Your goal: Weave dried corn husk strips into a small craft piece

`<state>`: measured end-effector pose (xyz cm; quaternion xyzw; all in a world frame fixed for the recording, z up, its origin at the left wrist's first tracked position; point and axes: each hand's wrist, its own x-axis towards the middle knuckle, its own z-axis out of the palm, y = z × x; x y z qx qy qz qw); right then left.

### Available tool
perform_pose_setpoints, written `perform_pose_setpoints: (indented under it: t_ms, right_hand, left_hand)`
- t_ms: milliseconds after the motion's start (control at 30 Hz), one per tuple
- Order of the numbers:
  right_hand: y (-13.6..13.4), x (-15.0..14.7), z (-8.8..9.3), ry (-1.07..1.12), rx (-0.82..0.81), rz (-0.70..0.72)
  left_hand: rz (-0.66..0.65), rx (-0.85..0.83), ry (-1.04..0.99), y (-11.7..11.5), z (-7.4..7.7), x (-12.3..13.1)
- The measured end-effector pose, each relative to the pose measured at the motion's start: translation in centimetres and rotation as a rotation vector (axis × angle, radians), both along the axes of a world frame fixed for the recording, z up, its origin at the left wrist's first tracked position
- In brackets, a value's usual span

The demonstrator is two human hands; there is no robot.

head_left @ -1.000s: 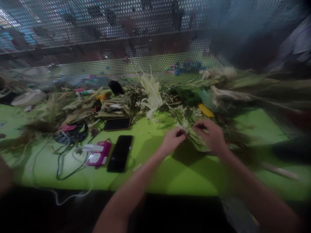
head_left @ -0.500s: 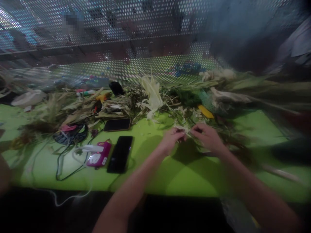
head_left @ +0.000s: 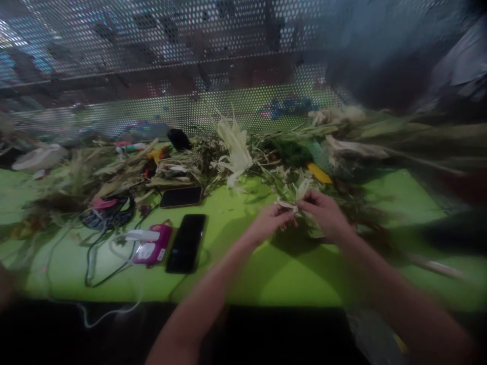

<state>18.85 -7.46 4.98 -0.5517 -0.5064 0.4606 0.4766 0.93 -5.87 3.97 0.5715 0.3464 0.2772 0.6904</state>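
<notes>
- Spreading right across the lower view, the green table [head_left: 266, 284] bore everything; the whole scene had slid slightly leftward in half a second, likely just the head turning.
- Behind it rose the perforated screen [head_left: 144, 56], no news there.
- Along its foot sprawled the heap of dried husks [head_left: 175, 172], with the pale upright husk [head_left: 234, 147] holding its place.
- And the hands, there was the action! The left hand [head_left: 268, 223] had dropped a little, thumb and fingers drawn narrow on the pale strip.
- Opposite, the right hand [head_left: 321, 210] pinched tightly at the strip's other end, fingertips nearly meeting the left's.
- Off to the left lay the black phone [head_left: 186, 243], untouched.
- Smallest, and the star: the pale strip [head_left: 287, 204] sat between both sets of fingertips, apparently above the table, showing more plainly than moments earlier. A pale leaf now fanned up beside the right fingertips; whether it joined the strip, I couldn't tell. That suggested the fine two-handed fingerwork was moving along, unfinished.
</notes>
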Motion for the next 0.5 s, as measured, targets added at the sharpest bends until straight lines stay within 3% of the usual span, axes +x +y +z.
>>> perform_pose_setpoints:
  t_ms: [167, 300, 400, 500]
  right_hand:
    - [-0.03, 0.10, -0.28, -0.005, 0.027, -0.059]
    - [-0.05, 0.50, 0.14, -0.194, 0.090, -0.067]
    - [-0.22, 0.78, 0.48, -0.371, 0.231, -0.074]
    - [-0.46, 0.68, 0.64, -0.528, 0.430, 0.022]
  left_hand:
    - [0.029, 0.007, -0.013, -0.08, 0.16, -0.35]
    - [0.059, 0.040, 0.062, -0.01, -0.03, -0.45]
    - [0.110, 0.128, 0.159, 0.20, -0.46, -0.16]
    - [0.136, 0.250, 0.228, 0.33, -0.78, 0.26]
